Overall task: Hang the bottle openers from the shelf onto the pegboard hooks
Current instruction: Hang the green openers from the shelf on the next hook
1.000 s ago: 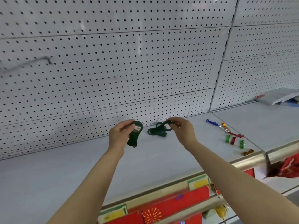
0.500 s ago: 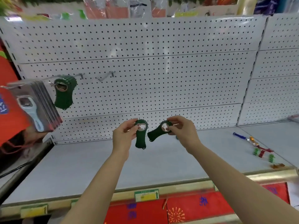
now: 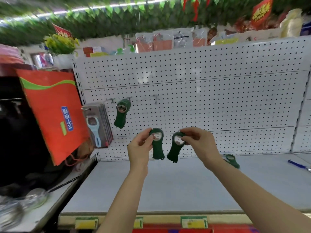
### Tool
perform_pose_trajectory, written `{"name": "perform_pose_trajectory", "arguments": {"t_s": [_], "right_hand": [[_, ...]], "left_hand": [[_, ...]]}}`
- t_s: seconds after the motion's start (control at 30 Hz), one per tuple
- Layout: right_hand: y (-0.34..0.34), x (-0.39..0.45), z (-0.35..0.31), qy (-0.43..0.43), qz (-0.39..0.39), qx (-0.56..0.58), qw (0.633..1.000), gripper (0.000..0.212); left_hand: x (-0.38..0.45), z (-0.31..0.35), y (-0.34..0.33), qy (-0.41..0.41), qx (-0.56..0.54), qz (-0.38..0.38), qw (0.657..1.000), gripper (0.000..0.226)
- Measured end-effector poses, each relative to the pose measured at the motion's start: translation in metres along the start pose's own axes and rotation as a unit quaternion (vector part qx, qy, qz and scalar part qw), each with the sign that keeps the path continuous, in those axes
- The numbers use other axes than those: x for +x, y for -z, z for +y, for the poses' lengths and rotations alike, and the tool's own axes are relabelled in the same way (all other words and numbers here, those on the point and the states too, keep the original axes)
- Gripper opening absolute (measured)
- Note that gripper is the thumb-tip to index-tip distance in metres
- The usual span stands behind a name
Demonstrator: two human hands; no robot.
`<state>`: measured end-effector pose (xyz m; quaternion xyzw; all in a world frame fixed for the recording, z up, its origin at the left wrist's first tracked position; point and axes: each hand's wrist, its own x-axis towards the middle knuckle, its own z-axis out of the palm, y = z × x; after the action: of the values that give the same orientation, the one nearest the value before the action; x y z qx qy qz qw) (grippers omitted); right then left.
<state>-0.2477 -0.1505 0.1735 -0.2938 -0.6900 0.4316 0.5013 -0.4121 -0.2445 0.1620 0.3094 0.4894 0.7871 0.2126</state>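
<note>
My left hand (image 3: 140, 147) pinches the head of a dark green bottle opener (image 3: 157, 148), its handle hanging down. My right hand (image 3: 199, 143) grips a second green bottle opener (image 3: 175, 151) by its ring, handle tilted down-left. Both are held in front of the white pegboard (image 3: 210, 98), above the grey shelf (image 3: 168, 187). A hung green opener (image 3: 122, 113) dangles from a hook at upper left. An empty hook (image 3: 156, 98) sticks out to its right. Another green opener (image 3: 232, 159) lies on the shelf behind my right wrist.
Carded blue openers (image 3: 96, 125) hang at the pegboard's left edge beside a red paper bag (image 3: 53, 111). A blue item (image 3: 296, 164) lies on the shelf at far right. Packaged goods and green garlands run along the top. Yellow price tags (image 3: 193, 221) line the shelf front.
My view has swung up and left, bringing the hooks and hung opener into sight. Both hands lifted their openers off the shelf and now hold them upright, closer to the pegboard.
</note>
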Motion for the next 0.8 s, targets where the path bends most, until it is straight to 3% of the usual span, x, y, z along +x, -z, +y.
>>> {"name": "perform_pose_trajectory", "arguments": {"t_s": [0.37,0.8], "right_hand": [[-0.099,0.002,-0.063,0.052,-0.010,0.050,0.997,0.027],[-0.147,0.004,-0.089,0.068,0.033,0.030,0.997,0.028]], "left_hand": [[0.060,0.094,0.065,-0.102,-0.020,-0.007,0.995,0.028],[0.121,0.086,0.078,-0.049,0.014,-0.041,0.998,0.027]]}}
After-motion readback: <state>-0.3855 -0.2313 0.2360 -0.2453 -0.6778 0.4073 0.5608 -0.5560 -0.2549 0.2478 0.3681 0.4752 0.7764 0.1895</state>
